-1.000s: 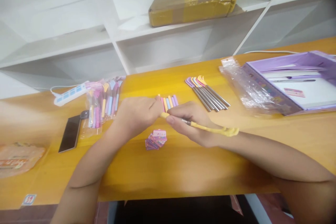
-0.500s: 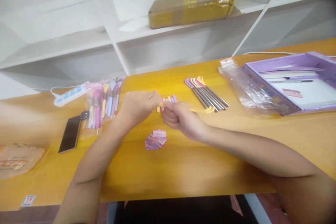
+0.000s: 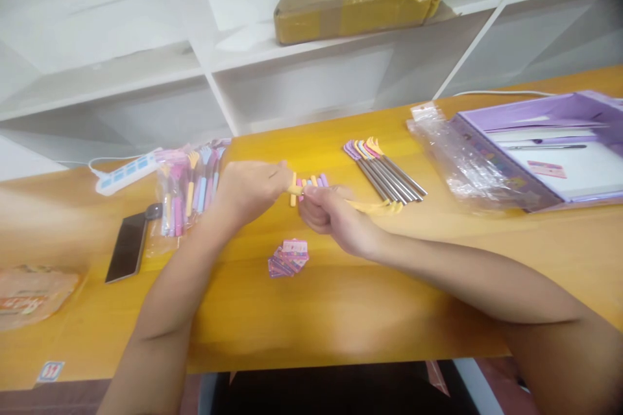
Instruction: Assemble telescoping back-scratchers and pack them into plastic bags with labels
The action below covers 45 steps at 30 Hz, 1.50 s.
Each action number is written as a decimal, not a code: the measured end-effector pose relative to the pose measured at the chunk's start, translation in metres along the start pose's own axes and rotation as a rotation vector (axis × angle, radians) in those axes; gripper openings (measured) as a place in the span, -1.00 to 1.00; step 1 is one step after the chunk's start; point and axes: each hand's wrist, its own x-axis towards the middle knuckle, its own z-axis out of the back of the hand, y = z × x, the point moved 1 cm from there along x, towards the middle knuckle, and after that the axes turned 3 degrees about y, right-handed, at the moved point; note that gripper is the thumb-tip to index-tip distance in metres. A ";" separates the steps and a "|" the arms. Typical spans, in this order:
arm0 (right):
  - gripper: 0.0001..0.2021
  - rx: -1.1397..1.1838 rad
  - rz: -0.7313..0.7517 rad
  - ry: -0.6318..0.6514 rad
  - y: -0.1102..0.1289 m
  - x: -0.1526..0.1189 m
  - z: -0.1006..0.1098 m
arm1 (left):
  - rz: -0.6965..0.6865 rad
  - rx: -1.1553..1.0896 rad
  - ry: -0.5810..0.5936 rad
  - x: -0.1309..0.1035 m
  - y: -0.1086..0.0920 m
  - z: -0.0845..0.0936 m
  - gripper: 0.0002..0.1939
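Observation:
A yellow back scratcher [image 3: 377, 207] runs crosswise between my two hands, its clawed end pointing right. My right hand [image 3: 335, 214] is closed round its middle. The fingers of my left hand [image 3: 256, 191] are closed on the yellow handle at the other end, where a short yellow length shows between the hands. Just behind the hands lies a row of coloured handles [image 3: 323, 179], partly hidden by my fingers. Back scratcher rods [image 3: 387, 175] with coloured claws lie side by side to the right. A fanned pile of small printed cards [image 3: 288, 257] lies nearer me.
Bagged back scratchers [image 3: 187, 191], a phone [image 3: 127, 248] and a power strip [image 3: 127, 173] are on the left. Clear plastic bags [image 3: 452, 162] lie against a purple box [image 3: 506, 168] on the right. A taped carton [image 3: 360, 3] sits on the shelf behind.
My left hand has shifted slightly left and up, away from my right hand, so more of the yellow handle shows between them. The claw end has moved slightly right.

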 end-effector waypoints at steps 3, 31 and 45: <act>-0.40 -0.008 -0.008 -0.009 -0.002 0.000 0.002 | 0.010 -0.021 0.003 -0.001 0.001 -0.003 -0.55; -0.43 -0.103 0.005 -0.017 -0.007 -0.003 0.012 | -0.046 -0.024 -0.035 -0.008 0.014 -0.010 -0.59; -0.31 -0.035 -0.074 0.028 -0.014 0.008 0.015 | 0.126 -0.018 0.218 -0.002 -0.019 0.006 -0.72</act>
